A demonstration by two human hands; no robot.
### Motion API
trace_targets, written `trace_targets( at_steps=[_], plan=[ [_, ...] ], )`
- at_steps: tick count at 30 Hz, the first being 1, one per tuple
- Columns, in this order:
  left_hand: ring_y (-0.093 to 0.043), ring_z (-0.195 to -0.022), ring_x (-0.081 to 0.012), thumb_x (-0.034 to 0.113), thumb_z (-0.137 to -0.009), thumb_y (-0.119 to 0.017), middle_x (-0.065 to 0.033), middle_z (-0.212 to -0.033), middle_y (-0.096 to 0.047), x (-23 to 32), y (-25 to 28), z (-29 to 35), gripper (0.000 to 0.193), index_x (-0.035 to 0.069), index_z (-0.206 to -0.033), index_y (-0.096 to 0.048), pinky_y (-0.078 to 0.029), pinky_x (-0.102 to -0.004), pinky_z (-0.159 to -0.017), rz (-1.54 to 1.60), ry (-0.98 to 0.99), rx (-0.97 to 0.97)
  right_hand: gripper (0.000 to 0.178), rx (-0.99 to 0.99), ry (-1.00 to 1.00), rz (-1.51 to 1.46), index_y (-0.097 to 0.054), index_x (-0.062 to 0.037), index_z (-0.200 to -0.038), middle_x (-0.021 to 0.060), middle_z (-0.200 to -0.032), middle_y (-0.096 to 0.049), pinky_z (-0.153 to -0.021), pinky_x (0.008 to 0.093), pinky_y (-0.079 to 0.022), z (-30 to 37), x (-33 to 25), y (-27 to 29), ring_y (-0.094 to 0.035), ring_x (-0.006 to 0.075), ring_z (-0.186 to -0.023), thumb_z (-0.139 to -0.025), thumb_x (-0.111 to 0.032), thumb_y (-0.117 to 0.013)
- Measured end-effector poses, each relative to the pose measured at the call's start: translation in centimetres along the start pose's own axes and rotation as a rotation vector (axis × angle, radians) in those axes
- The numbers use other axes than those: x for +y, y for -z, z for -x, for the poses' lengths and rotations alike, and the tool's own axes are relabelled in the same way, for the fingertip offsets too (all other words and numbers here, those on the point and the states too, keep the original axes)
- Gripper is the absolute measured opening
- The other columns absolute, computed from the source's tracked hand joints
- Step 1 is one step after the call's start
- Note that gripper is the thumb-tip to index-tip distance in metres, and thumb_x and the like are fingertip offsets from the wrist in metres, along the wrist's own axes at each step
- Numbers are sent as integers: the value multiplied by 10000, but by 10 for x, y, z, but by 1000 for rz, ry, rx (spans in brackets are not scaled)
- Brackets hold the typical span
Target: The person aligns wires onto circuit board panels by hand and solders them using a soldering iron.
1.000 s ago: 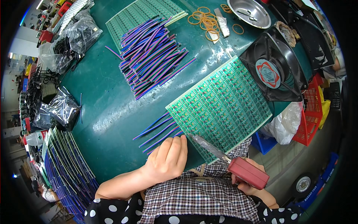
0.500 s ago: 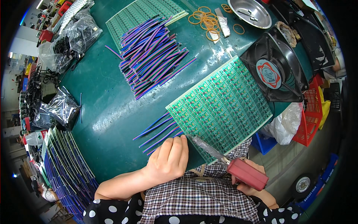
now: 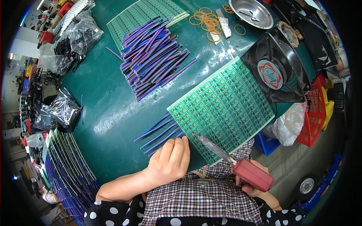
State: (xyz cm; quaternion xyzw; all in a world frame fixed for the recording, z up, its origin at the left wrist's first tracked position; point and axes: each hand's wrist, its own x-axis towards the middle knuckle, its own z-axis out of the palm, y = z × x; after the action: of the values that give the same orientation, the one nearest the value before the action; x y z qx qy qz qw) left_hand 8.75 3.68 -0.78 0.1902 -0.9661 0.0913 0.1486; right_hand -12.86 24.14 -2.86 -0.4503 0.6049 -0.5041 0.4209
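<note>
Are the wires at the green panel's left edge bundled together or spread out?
Spread out: the wires fan from the green panel, with table visible between several of them.

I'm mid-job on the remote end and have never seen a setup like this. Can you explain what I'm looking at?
There is no machine arm here: these are a person's bare hands. Every picture comes from one wide fisheye camera on the person's head, looking down, so straight edges bend near the rim.

The right hand holds a red-handled tool, its tip over the corner of a green circuit-board panel. The left hand is beside short coloured wires at the panel's left edge; I can't tell whether its fingers pinch one.

Also on the green table: a pile of wires, rubber bands, a metal bowl and a black fan.
</note>
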Motion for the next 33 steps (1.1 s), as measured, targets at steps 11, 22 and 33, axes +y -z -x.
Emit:
trace_targets(
  at_steps=[11, 22, 33],
  plan=[
    [-603, -701, -204, 47, -575, -617, -114, -838, -602, 2, 3, -2, 360, -68, -912, -669, -490, -268, -576, 129, 97, 30, 806, -157, -29, 16, -438, 78, -1311, 20, -751, -696, -710, 306, -543, -4, 3, 15, -698, 181, -711, -766, -404, -784],
    [-620, -741, -182, 88, -646, -603, -94, -814, -615, -2, 3, -3, 295, -58, -895, -663, -508, -235, -616, 49, -5, -10, 943, -161, 93, 2, -319, 82, -1390, 140, -856, -656, -532, 227, -473, -7, 12, 9, -619, 145, -596, -753, -419, -801],
    [-617, -738, -176, 84, -655, -602, -91, -810, -611, 1, 2, -2, 290, -64, -897, -659, -506, -230, -613, 31, 15, -7, 876, -147, -56, -50, -413, 107, -1298, 162, -939, -666, -517, 222, -469, -4, 6, 10, -623, 149, -621, -722, -403, -832]
  ],
)
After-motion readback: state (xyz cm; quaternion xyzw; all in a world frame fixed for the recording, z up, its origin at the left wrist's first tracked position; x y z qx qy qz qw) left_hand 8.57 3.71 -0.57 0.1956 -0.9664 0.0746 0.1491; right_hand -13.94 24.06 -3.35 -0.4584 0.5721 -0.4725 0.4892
